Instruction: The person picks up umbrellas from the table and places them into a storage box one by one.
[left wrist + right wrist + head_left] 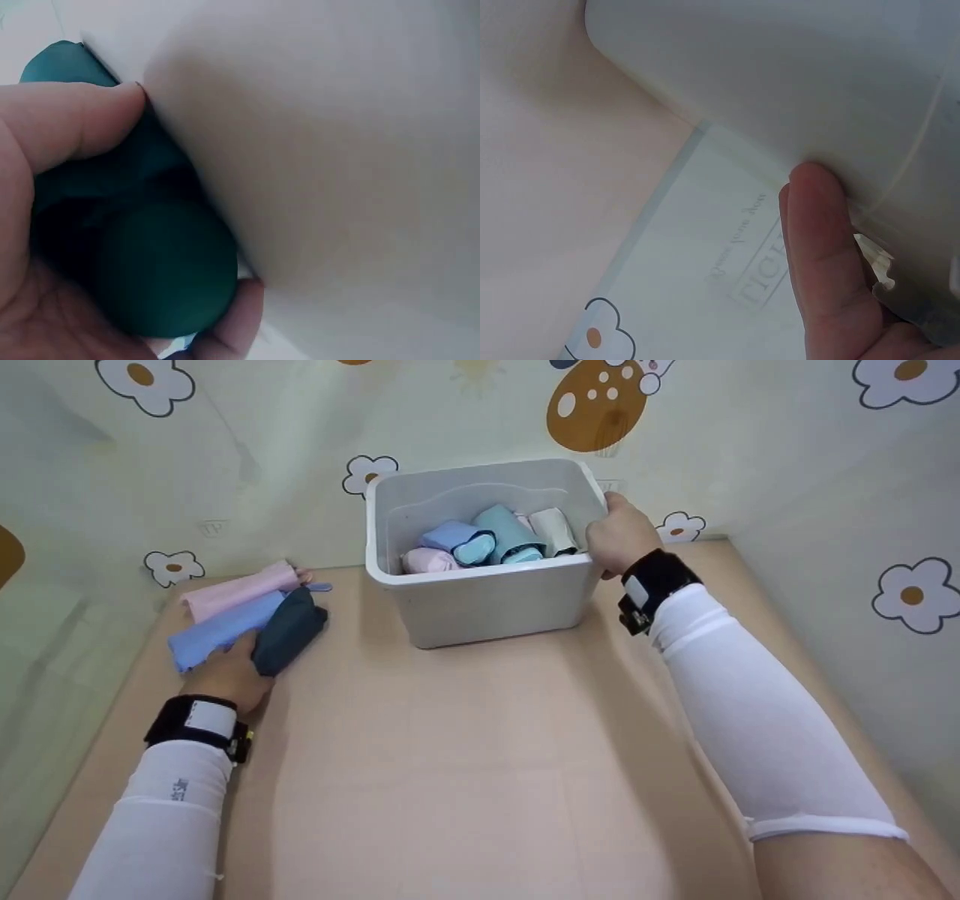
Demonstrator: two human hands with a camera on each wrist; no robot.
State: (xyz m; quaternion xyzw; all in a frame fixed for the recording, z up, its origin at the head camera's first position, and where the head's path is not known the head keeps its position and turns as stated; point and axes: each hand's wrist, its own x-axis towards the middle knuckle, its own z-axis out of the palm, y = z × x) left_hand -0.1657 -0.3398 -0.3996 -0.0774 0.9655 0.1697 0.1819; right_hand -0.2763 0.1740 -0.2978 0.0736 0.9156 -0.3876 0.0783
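Note:
My left hand [232, 675] grips a dark green folded umbrella [291, 631] at the left of the table. In the left wrist view, the thumb lies over its fabric and a fingertip shows beside the rounded green end [169, 266]. A blue folded umbrella [225, 626] and a pink one [241, 591] lie side by side against it. My right hand [624, 536] holds the light grey bin [495, 600] at its right end. Fingers [821, 225] press on the bin's outer wall in the right wrist view; the rest of that grip is hidden.
Inside the bin lie several rolled umbrellas, among them a blue one [450, 535], a teal one [506, 529], a pink one [429, 560] and a whitish one [553, 531]. Flower-printed sheeting [285, 457] rises behind the beige tabletop [450, 780] and along both sides.

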